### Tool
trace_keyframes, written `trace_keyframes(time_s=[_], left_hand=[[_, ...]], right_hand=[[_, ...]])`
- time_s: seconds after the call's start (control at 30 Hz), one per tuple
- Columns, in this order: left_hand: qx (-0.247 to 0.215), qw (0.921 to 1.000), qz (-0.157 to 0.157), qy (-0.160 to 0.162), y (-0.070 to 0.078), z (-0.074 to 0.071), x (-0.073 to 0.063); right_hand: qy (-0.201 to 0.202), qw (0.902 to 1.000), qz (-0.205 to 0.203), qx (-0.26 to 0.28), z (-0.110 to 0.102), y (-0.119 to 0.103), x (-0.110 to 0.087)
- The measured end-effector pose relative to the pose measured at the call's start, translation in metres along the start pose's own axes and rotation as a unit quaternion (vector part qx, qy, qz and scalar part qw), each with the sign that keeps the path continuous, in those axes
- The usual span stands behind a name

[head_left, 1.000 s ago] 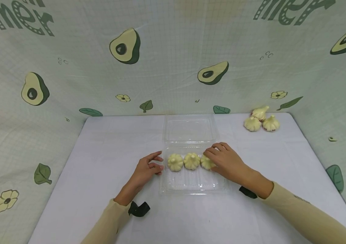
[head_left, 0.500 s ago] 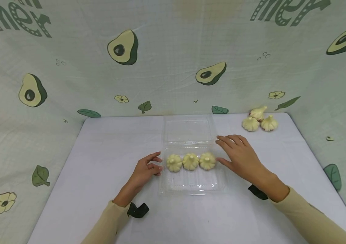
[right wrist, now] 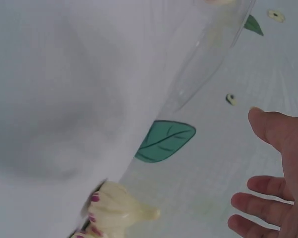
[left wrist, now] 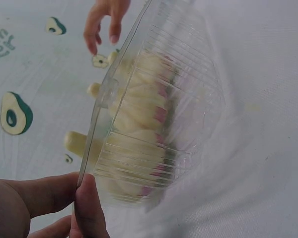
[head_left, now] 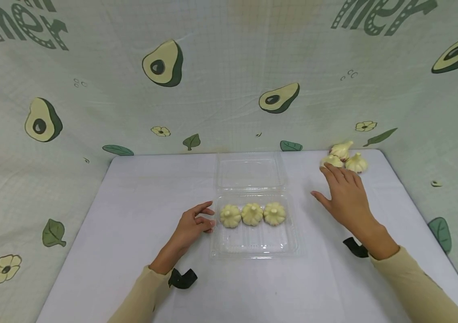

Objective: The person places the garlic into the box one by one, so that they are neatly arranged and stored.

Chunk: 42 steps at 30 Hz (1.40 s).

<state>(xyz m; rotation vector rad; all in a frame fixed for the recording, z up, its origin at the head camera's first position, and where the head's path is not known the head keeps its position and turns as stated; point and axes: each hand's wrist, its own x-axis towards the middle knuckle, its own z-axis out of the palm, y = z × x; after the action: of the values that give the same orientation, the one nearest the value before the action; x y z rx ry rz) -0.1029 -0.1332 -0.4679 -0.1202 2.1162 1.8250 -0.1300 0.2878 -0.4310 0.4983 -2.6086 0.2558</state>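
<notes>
A clear plastic clamshell container (head_left: 253, 246) lies in mid-table, its lid (head_left: 250, 172) folded back toward the wall. Three garlic bulbs (head_left: 252, 214) sit side by side in its base, stems up. My left hand (head_left: 190, 228) pinches the container's left rim between thumb and fingers, as the left wrist view shows. Over at the back right, my right hand (head_left: 347, 197) reaches with spread, unburdened fingers toward three more garlic bulbs (head_left: 356, 163). Its fingertips overlap the nearest bulb (head_left: 331, 159) in the head view, while the right wrist view shows a purple-marked bulb (right wrist: 114, 206) apart from the hand.
A white cloth covers the table (head_left: 152, 179). Behind and at both sides hangs a pale curtain (head_left: 221, 67) printed with avocados and leaves. Black straps (head_left: 183, 278) show at both wrists.
My right hand has let go of the right-hand garlic bulb in the container and moved right and back to the loose bulbs. The left hand stays at the rim.
</notes>
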Motion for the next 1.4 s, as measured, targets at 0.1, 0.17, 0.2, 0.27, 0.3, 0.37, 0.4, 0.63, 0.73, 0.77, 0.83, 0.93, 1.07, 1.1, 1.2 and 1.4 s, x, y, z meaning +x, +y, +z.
trace_keyframes(time_s=[0.1,0.17,0.2,0.27,0.3,0.37,0.4,0.63,0.73,0.77,0.83,0.93,1.07,1.1,1.2,1.4], left_hand=[[0.0,1.0,0.0,0.0,0.0,0.0,0.0],[-0.001,1.0,-0.001,0.0,0.0,-0.001,0.0],[0.0,1.0,0.0,0.001,0.0,-0.001,0.0],[0.001,1.0,0.0,0.002,0.0,-0.001,0.0],[0.002,1.0,0.0,0.002,0.0,-0.001,0.0],[0.003,1.0,0.0,0.003,0.0,-0.001,0.0],[0.003,1.0,0.0,0.003,0.0,-0.001,0.0],[0.002,1.0,-0.001,0.002,0.001,-0.001,0.0],[0.003,1.0,0.0,0.001,0.002,0.0,0.0],[0.004,1.0,0.001,0.001,0.002,0.0,0.0],[0.004,1.0,-0.001,0.001,0.002,0.0,0.001],[0.005,1.0,0.003,0.001,0.002,0.0,0.001],[0.006,1.0,0.002,0.003,0.002,0.001,0.001],[0.006,1.0,0.002,0.003,0.002,0.001,0.001],[0.003,1.0,-0.001,0.003,0.002,0.001,0.0],[0.003,1.0,0.003,0.002,0.001,0.0,0.0]], right_hand=[[0.001,0.9996,0.029,-0.008,0.003,0.009,0.0],[0.003,0.999,0.044,-0.013,0.006,0.015,-0.001],[0.002,0.9985,0.052,-0.015,0.007,0.018,-0.001],[-0.006,0.9975,0.068,-0.02,0.011,0.025,-0.001],[-0.009,0.9969,0.076,-0.02,0.012,0.028,-0.001],[-0.022,0.9953,0.091,-0.023,0.014,0.033,-0.001],[-0.029,0.9945,0.098,-0.024,0.016,0.036,0.0],[-0.059,0.9898,0.126,-0.029,0.023,0.051,0.004],[-0.057,0.9897,0.127,-0.034,0.027,0.056,0.006],[-0.055,0.9899,0.126,-0.035,0.028,0.058,0.007],[-0.052,0.99,0.126,-0.037,0.031,0.062,0.008],[-0.056,0.9891,0.131,-0.039,0.036,0.067,0.01],[-0.067,0.9872,0.14,-0.035,0.04,0.071,0.012],[-0.07,0.9868,0.142,-0.033,0.041,0.072,0.012],[-0.078,0.9856,0.146,-0.032,0.043,0.074,0.014],[-0.083,0.985,0.147,-0.034,0.048,0.077,0.017]])
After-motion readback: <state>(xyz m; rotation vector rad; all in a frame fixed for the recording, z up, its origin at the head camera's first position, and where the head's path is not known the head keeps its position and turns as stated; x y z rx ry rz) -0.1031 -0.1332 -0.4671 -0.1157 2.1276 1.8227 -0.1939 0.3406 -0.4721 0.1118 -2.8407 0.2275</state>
